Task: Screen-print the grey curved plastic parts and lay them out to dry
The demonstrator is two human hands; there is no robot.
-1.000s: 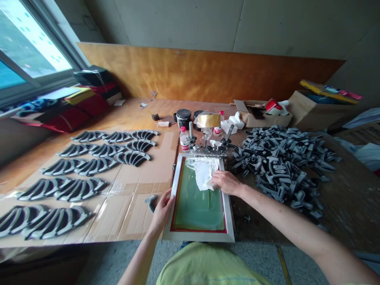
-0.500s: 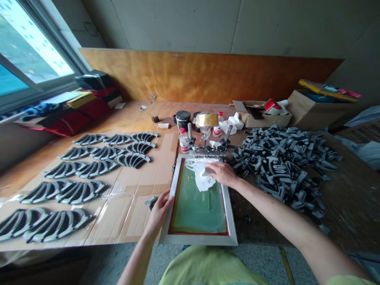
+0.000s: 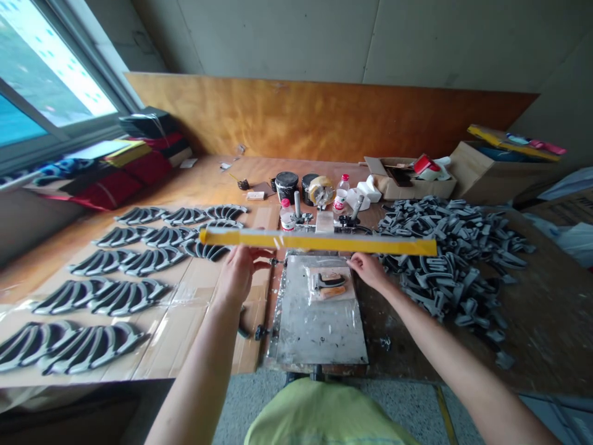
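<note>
Part (image 3: 332,282) lies on plate (image 3: 312,330); frame (image 3: 319,242) edge-on above. Left hand (image 3: 238,272) just under frame, left of plate; right hand (image 3: 369,270) by plate's far-right corner. Both grips: cannot tell.

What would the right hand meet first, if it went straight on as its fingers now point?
Probably the frame, which lies just ahead of the right hand in the picture. Depth is unclear: the hand might instead pass beneath it, over the plate.
</note>
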